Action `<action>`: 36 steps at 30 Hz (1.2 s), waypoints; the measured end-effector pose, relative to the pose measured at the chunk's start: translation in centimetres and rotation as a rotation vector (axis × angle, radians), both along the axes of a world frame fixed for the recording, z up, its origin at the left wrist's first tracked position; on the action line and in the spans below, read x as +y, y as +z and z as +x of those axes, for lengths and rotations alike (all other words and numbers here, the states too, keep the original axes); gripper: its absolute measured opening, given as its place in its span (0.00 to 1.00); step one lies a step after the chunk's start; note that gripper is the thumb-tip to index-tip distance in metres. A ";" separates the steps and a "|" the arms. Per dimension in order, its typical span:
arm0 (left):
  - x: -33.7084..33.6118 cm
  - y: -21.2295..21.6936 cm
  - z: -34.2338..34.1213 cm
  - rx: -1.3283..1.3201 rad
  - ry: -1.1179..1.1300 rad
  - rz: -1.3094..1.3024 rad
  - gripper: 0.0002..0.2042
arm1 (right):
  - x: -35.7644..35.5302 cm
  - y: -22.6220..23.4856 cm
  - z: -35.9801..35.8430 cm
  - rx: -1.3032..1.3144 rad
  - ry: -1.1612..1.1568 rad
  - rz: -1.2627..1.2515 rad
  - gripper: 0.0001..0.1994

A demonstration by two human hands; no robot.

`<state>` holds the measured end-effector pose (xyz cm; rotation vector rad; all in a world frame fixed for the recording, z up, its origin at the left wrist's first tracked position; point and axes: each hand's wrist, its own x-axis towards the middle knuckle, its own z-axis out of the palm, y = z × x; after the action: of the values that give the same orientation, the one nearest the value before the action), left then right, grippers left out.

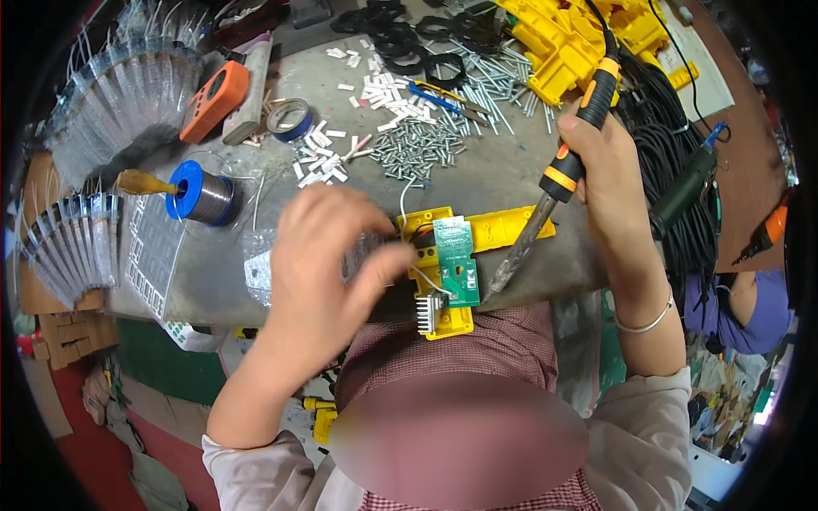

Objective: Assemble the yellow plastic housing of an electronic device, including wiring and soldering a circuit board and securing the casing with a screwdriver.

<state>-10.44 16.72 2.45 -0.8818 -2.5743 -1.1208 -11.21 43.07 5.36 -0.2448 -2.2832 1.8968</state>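
My right hand (601, 162) is wrapped round the black and orange handle of a soldering iron (562, 166). The iron's tip points down, just right of a green circuit board (463, 271). That board, with a silver finned heat sink (426, 315) by its lower left corner, lies on an open yellow plastic housing (503, 228) at the table's near edge. A thin white wire (430, 281) runs to the board from the left. Left of the housing, my left hand (328, 255) is blurred by motion, its thumb and curved fingers apart with nothing visible between them.
A blue solder spool (204, 194) stands left, near an orange meter-like box (215, 100). Loose screws (417, 146), white pieces (319, 157), a blue cutter knife (447, 100) and tape (290, 119) lie beyond. Black cables (682, 170) and yellow housings (554, 47) are at right.
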 end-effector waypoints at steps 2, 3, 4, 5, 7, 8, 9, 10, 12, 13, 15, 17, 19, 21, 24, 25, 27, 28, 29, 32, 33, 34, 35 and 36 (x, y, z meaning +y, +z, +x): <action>0.6 0.1 -1.1 -0.011 0.111 -0.154 0.10 | 0.3 -0.1 -0.2 -0.017 0.011 -0.002 0.10; 1.4 -0.1 -1.6 -0.009 0.127 -0.189 0.10 | 0.5 -0.1 -0.2 -0.012 0.015 0.001 0.10; 2.0 -0.5 -1.9 -0.007 0.144 -0.192 0.10 | 0.4 -0.3 -0.4 -0.009 -0.001 -0.009 0.11; 2.5 -1.0 -2.2 -0.208 0.144 -0.063 0.09 | 0.3 -0.4 -0.5 -0.006 -0.019 -0.019 0.12; 3.0 -1.0 -2.4 -0.407 0.122 0.070 0.08 | 0.6 -0.6 -0.7 0.005 -0.019 -0.026 0.12; 2.9 -0.6 -1.9 -0.385 0.075 0.086 0.07 | 0.6 -0.7 -0.7 -0.002 -0.010 -0.035 0.12; 2.7 -0.4 -1.3 -0.368 0.025 0.099 0.05 | 0.6 -0.9 -0.6 -0.014 -0.004 -0.045 0.12; 2.5 -0.5 -1.0 -0.429 -0.035 0.141 0.04 | 0.8 -1.1 -0.7 -0.003 0.015 -0.037 0.12; 2.5 -0.4 -0.4 -0.380 -0.083 0.106 0.05 | 1.2 -1.0 -0.7 -0.006 0.037 -0.032 0.12; 2.5 -0.4 -0.2 -0.324 -0.125 0.077 0.05 | 1.4 -0.9 -0.7 -0.003 0.067 -0.024 0.12; 2.6 -0.6 -0.1 -0.339 -0.126 0.076 0.06 | 1.2 -0.9 -0.7 -0.001 0.083 -0.034 0.12; 2.9 -0.7 0.1 -0.290 -0.150 0.009 0.05 | 0.8 -0.8 -0.7 0.008 0.064 -0.043 0.12; 3.1 -0.9 0.2 -0.268 -0.150 -0.027 0.05 | 0.8 -1.2 -0.9 0.012 0.064 -0.036 0.11; 3.1 -1.1 0.3 -0.247 -0.153 -0.062 0.05 | 0.8 -1.5 -1.1 0.015 0.062 -0.028 0.10; 3.0 -1.2 0.2 -0.206 -0.175 -0.081 0.05 | 0.8 -1.6 -1.1 0.014 0.056 -0.017 0.10; 3.0 -1.1 0.2 -0.208 -0.180 -0.091 0.05 | 0.7 -1.6 -1.1 0.018 0.056 -0.019 0.10; 2.9 -1.0 0.1 -0.209 -0.184 -0.102 0.05 | 0.7 -1.6 -1.0 0.022 0.058 -0.022 0.10; 2.8 -1.1 0.1 -0.212 -0.190 -0.084 0.05 | 0.6 -1.6 -1.1 0.018 0.056 -0.028 0.10; 2.7 -1.1 0.0 -0.215 -0.196 -0.066 0.06 | 0.6 -1.7 -1.2 0.015 0.053 -0.034 0.10; 2.3 -0.9 0.3 -0.079 -0.128 0.016 0.11 | 0.7 -1.5 -1.4 -0.021 0.041 -0.057 0.11; 2.0 -0.4 0.7 -0.077 -0.132 0.016 0.11 | 0.9 -1.4 -1.4 -0.020 0.037 -0.057 0.11; 1.5 0.3 1.4 0.023 -0.123 -0.014 0.15 | 1.0 -1.3 -1.4 -0.017 0.034 -0.069 0.11; 1.0 1.0 2.2 0.123 -0.115 -0.043 0.19 | 1.2 -1.3 -1.4 -0.013 0.030 -0.081 0.11; 0.5 1.3 3.1 0.083 -0.163 -0.097 0.23 | 1.2 -1.4 -1.6 -0.013 0.029 -0.083 0.11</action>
<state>-7.32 17.19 3.71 -1.1531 -2.5448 -0.9830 -12.77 44.23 3.91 -0.2366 -2.2301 2.0127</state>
